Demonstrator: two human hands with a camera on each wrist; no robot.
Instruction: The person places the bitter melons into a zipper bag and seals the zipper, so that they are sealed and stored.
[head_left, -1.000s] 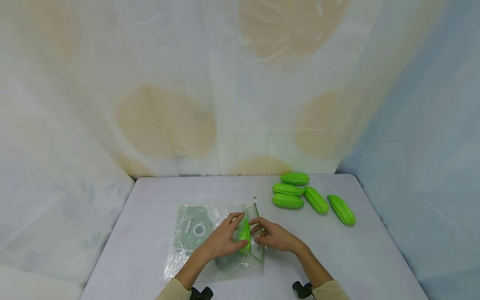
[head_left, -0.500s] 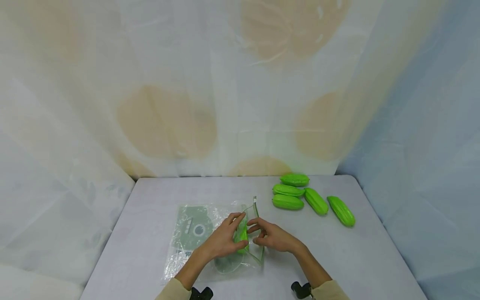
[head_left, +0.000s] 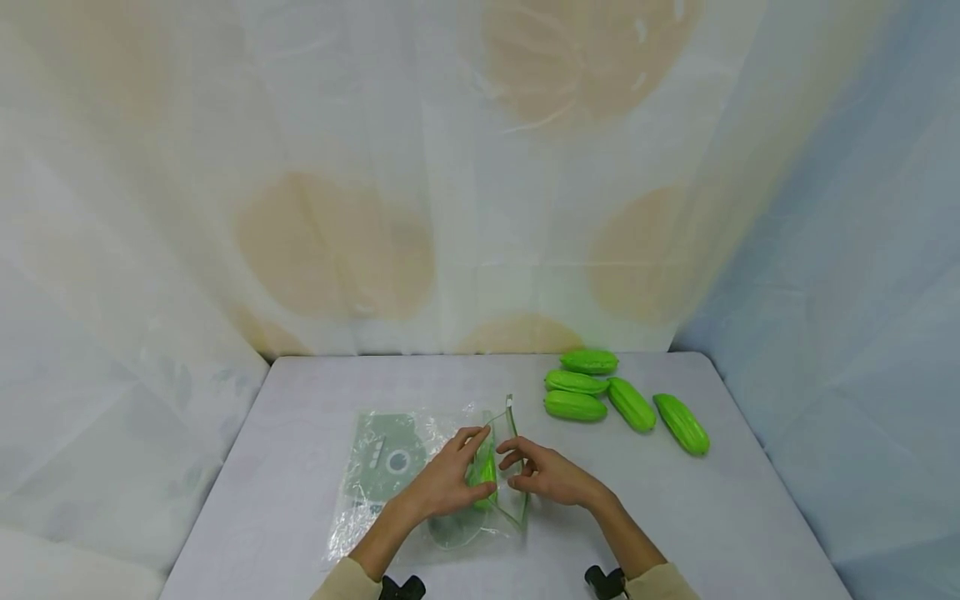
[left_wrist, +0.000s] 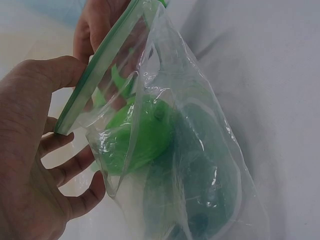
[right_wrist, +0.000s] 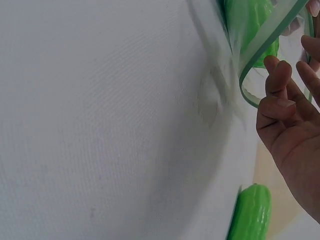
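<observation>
A clear zip bag [head_left: 509,500] with a green-edged mouth lies on the table, its mouth gaping toward the right. Inside it is a ridged green cucumber [left_wrist: 147,127], seen through the plastic. My left hand [head_left: 450,475] holds the bag's mouth at its left side, thumb at the green edge [left_wrist: 90,70] and the other fingers spread below. My right hand [head_left: 551,475] is at the mouth, its fingers loosely bent and reaching into the opening. Nothing shows pinched between its thumb [right_wrist: 275,107] and fingers.
Several more green cucumbers [head_left: 574,406] lie at the back right of the table [head_left: 300,467]. Grey-green printed plastic [head_left: 390,454] spreads out left of my left hand. Patterned sheeting [head_left: 450,208] closes off the back and sides.
The cucumber has slid left, deeper into the bag. My right fingers moved slightly left with it, then back a little to the right. My left hand has stayed in place.
</observation>
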